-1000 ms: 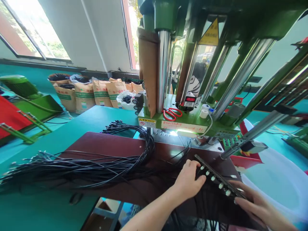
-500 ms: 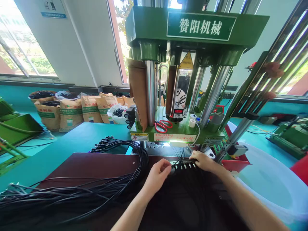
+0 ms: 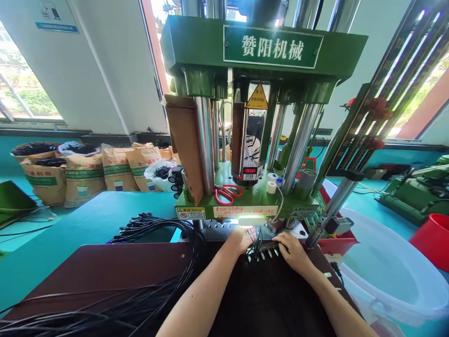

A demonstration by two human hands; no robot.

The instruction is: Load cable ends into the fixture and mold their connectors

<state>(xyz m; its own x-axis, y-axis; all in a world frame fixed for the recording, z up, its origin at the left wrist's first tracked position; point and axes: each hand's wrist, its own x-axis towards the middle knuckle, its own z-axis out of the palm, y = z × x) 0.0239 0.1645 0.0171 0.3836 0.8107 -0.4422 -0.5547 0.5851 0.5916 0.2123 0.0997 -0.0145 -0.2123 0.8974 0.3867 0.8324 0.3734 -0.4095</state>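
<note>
My left hand [image 3: 242, 238] reaches in under the green press [image 3: 196, 206], beside a few thin black cables [image 3: 258, 239]; its fingertips are hard to make out in the glare there. My right hand [image 3: 293, 252] has bent fingers over the right end of a dark bar [image 3: 270, 246], its thumb on the near side. Several shiny metal plug ends [image 3: 270, 253] stick out from the bar towards me in a row. A thick bundle of black cables [image 3: 196, 243] loops down left of my left hand onto the brown tabletop [image 3: 140, 262].
Red-handled scissors [image 3: 228, 194] and white rolls [image 3: 271, 186] lie on the press ledge. Cable ends [image 3: 140, 224] pile up at the left. Paper sacks [image 3: 84, 178] line the wall. A large translucent tub [image 3: 389, 262] stands at the right. Through the press, a person in stripes [image 3: 251, 149] shows.
My left hand has moved forward from the bar's left end to beneath the press. My right hand stays at the bar's right end, its thumb now showing. The view has shifted rightward.
</note>
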